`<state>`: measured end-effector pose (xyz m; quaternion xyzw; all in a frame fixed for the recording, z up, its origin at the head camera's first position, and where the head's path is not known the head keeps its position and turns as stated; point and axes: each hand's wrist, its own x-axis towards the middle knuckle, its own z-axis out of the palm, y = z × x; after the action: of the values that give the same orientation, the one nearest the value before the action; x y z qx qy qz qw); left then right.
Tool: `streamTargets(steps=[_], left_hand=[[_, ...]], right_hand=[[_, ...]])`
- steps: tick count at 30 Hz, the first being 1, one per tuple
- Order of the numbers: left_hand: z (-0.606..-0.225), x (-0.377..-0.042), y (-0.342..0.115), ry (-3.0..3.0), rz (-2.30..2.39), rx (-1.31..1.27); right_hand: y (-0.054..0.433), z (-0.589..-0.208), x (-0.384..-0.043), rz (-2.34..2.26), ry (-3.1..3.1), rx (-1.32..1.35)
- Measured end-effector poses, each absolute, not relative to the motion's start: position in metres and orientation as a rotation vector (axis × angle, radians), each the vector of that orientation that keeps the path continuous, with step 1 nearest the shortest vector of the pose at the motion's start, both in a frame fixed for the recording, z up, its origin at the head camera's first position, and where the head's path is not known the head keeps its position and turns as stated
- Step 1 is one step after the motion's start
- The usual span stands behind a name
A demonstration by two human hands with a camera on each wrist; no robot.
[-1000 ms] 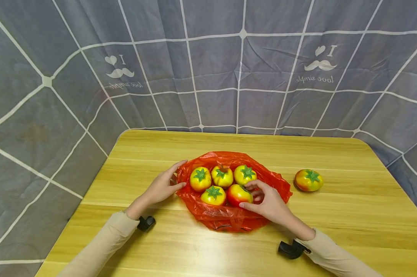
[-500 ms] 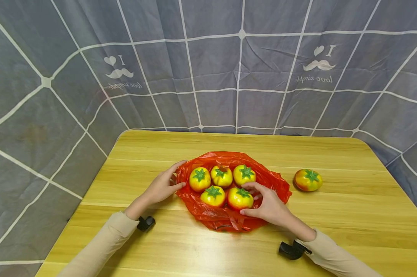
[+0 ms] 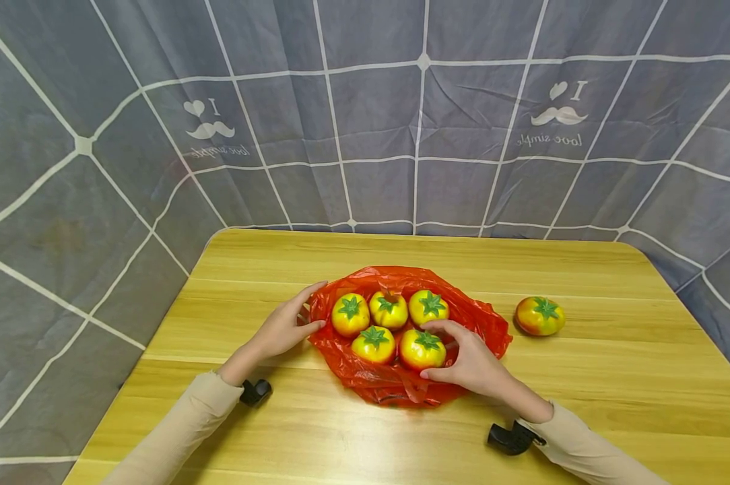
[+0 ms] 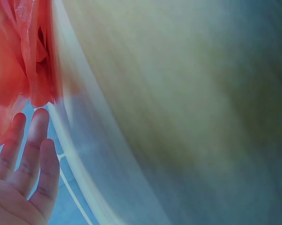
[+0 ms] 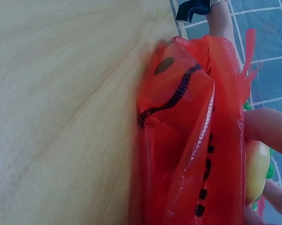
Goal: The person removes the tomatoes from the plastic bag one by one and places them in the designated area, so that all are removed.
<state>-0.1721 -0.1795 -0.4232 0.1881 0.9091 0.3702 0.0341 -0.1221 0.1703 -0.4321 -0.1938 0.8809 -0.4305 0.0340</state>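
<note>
A spread-open red plastic bag (image 3: 371,387) lies on the table with several yellow-and-red toy tomatoes inside, such as the front-left tomato (image 3: 374,345). My right hand (image 3: 471,360) curls its thumb and fingers round the right side of the front-right tomato (image 3: 422,350), whose green star leaf faces up. In the right wrist view, the bag's printed side hides most of this tomato. My left hand (image 3: 283,327) is at the bag's left edge, thumb and fingers spread apart. Its fingers (image 4: 37,129) look fairly straight in the left wrist view, just beneath the bag's folds.
One more tomato (image 3: 540,316) lies on the wooden table (image 3: 613,377), right of the bag. A grey, white-lined curtain (image 3: 371,121) hangs behind the table and along its sides. Each wrist carries a black camera mount, including the right mount (image 3: 510,438).
The front-right tomato has turned from tilted to leaf-up and shifted slightly, with my right hand still around it. My left hand stays in place at the bag's edge.
</note>
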Motion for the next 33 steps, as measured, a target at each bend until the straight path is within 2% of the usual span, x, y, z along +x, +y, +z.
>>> streamTargets(steps=[33], left_hand=[[-0.4257, -0.1729, -0.1809, 2.802, 1.133, 0.596]], right_hand=[[0.1711, -0.4276, -0.1217, -1.25, 2.761, -0.635]])
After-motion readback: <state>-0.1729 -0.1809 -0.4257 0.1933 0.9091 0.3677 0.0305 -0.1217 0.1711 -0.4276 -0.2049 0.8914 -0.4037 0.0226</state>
